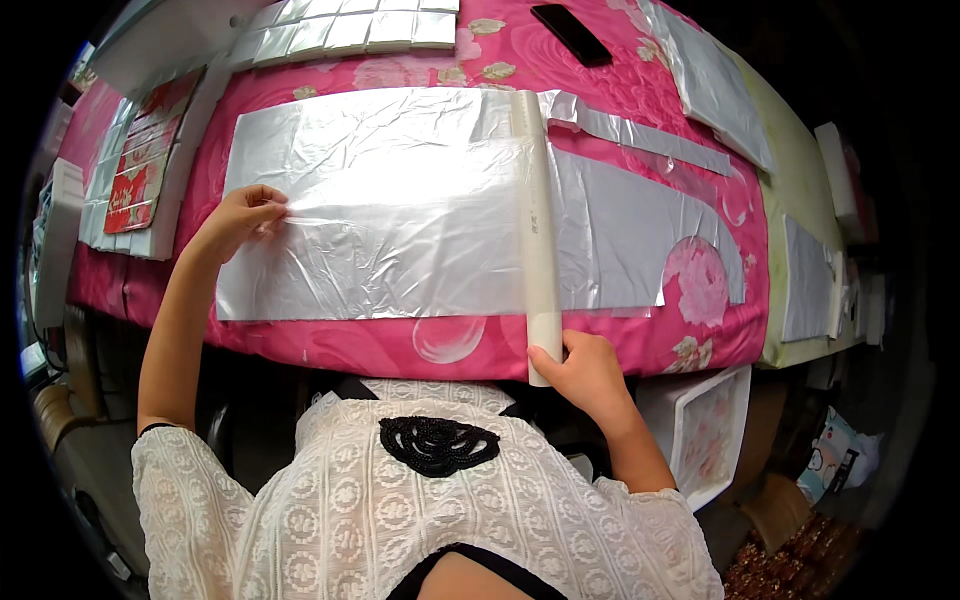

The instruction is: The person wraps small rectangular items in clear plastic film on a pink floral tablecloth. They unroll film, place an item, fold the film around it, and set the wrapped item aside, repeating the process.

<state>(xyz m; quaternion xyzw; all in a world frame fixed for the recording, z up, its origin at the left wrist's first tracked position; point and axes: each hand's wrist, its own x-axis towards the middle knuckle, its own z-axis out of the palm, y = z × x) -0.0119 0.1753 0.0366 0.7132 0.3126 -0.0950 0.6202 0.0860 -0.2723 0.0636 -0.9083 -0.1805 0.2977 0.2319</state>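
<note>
A wide silver foil-like sheet [400, 270] lies wrinkled across the table, brightly glossy in the middle. Over its left part is my left hand [245, 218], fingers bent and thumb against forefinger in a pinch; what thin layer they hold, if any, I cannot make out. A long cream-white roll [540, 250] lies across the sheet from back to front. Its near end juts past the table edge, and my right hand [585, 370] is closed around it. Right of the roll lie a cut silver piece [620, 215] with a curved edge and a narrow silver strip [650, 138].
A pink floral cloth [380, 340] covers the table. Flat silver packets [350, 32] sit in rows at the back, and a red patterned card [150, 150] tops a stack at left. A black phone [572, 33] and folded silver sheets [715, 90] lie far right. Below is a white bin [712, 440].
</note>
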